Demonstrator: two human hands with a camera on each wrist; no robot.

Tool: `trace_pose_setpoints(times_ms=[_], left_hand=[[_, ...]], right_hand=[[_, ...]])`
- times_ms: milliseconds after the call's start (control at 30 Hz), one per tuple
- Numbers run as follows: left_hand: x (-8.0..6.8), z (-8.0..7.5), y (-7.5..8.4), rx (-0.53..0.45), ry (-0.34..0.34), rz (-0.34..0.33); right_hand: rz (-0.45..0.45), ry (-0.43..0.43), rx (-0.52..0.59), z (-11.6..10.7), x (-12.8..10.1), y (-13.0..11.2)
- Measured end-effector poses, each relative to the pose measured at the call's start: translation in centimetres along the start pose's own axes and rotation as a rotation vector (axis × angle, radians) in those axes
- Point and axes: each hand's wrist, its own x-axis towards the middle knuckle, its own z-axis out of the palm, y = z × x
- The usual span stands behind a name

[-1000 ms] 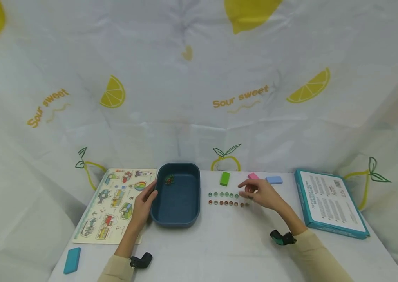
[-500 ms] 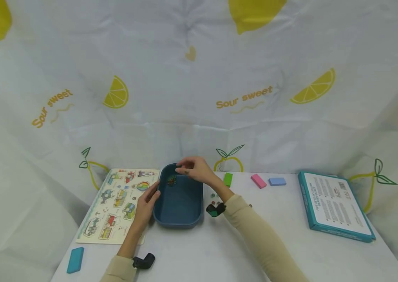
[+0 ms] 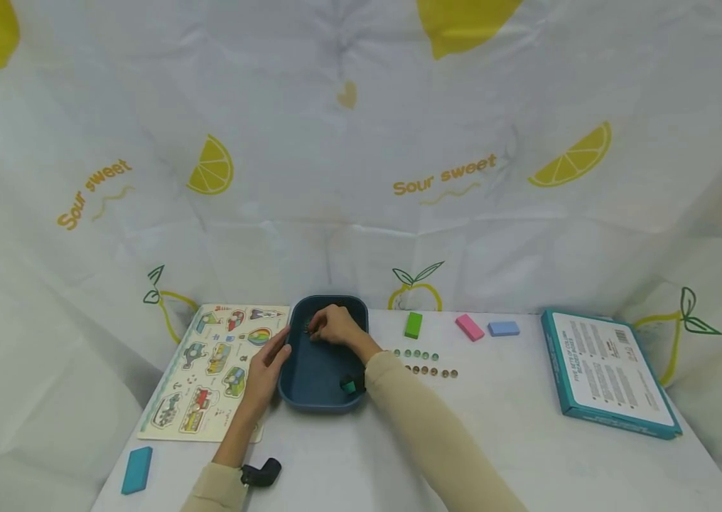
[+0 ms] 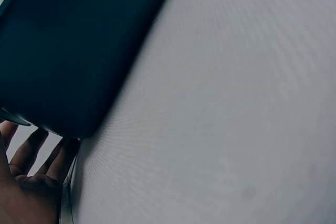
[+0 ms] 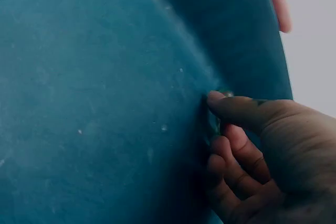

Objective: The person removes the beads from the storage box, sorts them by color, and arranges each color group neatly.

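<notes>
A dark blue tray (image 3: 318, 380) stands in the middle of the table. My left hand (image 3: 263, 368) lies along its left side, fingers fairly straight against the wall; the left wrist view shows those fingers (image 4: 29, 150) at the tray's outside. Inside the tray, my right hand (image 3: 339, 328) reaches down at the upper left, where small marbles partly show beside the fingertips. Its thumb and fingers pinch a small greenish glass marble (image 5: 217, 124) close to the tray wall, mostly hidden. Right of the tray lie a row of green marbles (image 3: 416, 354) and a row of brown marbles (image 3: 434, 371).
A picture puzzle board (image 3: 207, 377) lies left of the tray, with a teal block (image 3: 137, 470) in front. Green (image 3: 413, 325), pink (image 3: 470, 328) and blue (image 3: 504, 328) blocks lie at the back. A flat teal box (image 3: 610, 370) is at the right.
My right hand has moved left from the marble rows, over the tray, then down to the marbles inside it. The left hand has stayed at the tray's side.
</notes>
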Motion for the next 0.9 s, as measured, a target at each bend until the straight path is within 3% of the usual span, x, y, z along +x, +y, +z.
trace_pose_setpoints(times_ms=[267,467,667,900], left_hand=[[-0.1,0.0,0.1,0.001,0.001,0.001],[-0.1,0.0,0.1,0.005,0.007,0.005],[-0.2,0.3,0.1,0.009,0.021,0.017],[-0.2,0.2,0.1,0.017,0.024,0.024]], right_hand=[[-0.029,0.012,-0.035,-0.4,-0.2,-0.4],[-0.129,0.034,0.046,-5.1,-2.5,-1.2],[-0.169,0.117,0.088,-10.0,-8.6,2.0],[-0.001,0.183,0.079,-13.2,-18.1,8.9]])
